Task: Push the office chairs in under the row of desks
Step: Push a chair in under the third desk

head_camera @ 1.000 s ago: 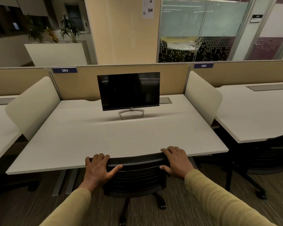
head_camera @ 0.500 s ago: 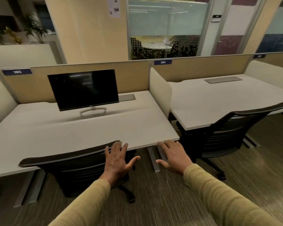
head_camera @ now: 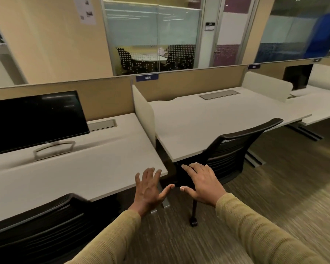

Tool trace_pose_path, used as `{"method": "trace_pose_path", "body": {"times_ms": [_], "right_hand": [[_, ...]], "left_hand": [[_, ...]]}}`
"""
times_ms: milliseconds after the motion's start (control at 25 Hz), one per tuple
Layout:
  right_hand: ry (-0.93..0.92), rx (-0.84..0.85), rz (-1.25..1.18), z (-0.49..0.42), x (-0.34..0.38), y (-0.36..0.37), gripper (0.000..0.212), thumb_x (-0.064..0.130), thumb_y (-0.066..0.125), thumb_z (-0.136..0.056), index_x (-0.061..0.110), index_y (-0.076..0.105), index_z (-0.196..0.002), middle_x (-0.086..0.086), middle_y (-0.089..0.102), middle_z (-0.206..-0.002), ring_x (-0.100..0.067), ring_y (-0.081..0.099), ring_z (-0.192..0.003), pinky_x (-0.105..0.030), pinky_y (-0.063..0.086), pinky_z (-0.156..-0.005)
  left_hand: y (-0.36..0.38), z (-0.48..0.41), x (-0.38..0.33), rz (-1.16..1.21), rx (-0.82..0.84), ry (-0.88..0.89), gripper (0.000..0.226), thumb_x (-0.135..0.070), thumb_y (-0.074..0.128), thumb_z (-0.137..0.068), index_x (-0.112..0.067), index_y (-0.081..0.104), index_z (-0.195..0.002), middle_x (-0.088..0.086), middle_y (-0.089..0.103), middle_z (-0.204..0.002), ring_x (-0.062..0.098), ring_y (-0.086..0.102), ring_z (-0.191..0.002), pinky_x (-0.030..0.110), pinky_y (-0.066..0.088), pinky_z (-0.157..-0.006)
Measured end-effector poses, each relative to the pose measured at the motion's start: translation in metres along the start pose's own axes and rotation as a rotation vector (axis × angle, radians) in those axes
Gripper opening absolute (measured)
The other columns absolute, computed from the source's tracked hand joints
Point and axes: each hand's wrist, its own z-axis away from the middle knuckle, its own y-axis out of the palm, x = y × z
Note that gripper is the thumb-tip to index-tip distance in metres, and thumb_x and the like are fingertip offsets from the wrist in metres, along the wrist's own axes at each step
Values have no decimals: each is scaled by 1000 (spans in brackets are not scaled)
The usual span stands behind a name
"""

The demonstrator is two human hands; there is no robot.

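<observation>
1. A second ago both hands gripped the top edge of the black mesh-backed office chair at the lower left (head_camera: 36,231); now they have let go and the view has swung to the right along the row

2. That chair sits with its back close against the front edge of the white desk with the dark flat monitor (head_camera: 107,174), so I judge it pushed in and done

3. The left hand (head_camera: 148,189) hangs open over the desk's right corner, fingers spread, holding nothing; the right hand (head_camera: 202,182) is likewise open and empty, palm down, fingers reaching towards the next chair

4. The second black mesh-backed office chair (head_camera: 229,157) stands at the neighbouring bare white desk (head_camera: 217,122), turned at an angle; its seat seems partly under the top, while its back tilts outward, away from the edge, so it likely needs squaring and a push

5. The desk tops are smooth and white, parted by cream rounded side screens (head_camera: 144,113) and a tan back partition (head_camera: 194,82) carrying a blue label reading 384

6. The floor is striped brown carpet (head_camera: 274,187); behind the partition stands a frosted glass meeting room (head_camera: 152,39), and a further monitor (head_camera: 298,76) shows far right
</observation>
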Motion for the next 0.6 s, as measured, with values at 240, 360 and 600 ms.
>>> {"method": "trace_pose_path", "body": {"times_ms": [240,360,600], "right_hand": [[-5,-2,52,-65,-131,-24,80,70,44,-91,28,20,-155,-4,34,-154,-25,26,-145,-50,17,-122],[22,-12,83,-93,-205,-33,80,70,44,-91,28,21,-155,-4,36,-153,-26,29,-144,-50,19,-120],[180,95,105,-120,-352,-49,88,76,47,-86,29,21,-155,-6,34,-157,-27,29,-145,-52,21,-120]], "left_hand": [[44,-113,-76,74,-28,9,86,-87,20,-87,-24,47,-140,2,46,-141,23,38,-136,57,22,-116],[54,-173,-112,89,-41,9,90,-86,18,-86,-24,44,-145,3,43,-148,23,32,-141,56,20,-118],[56,-273,-199,73,-32,95,85,-84,16,-87,-27,48,-141,2,46,-146,20,34,-140,54,19,-116]]}}
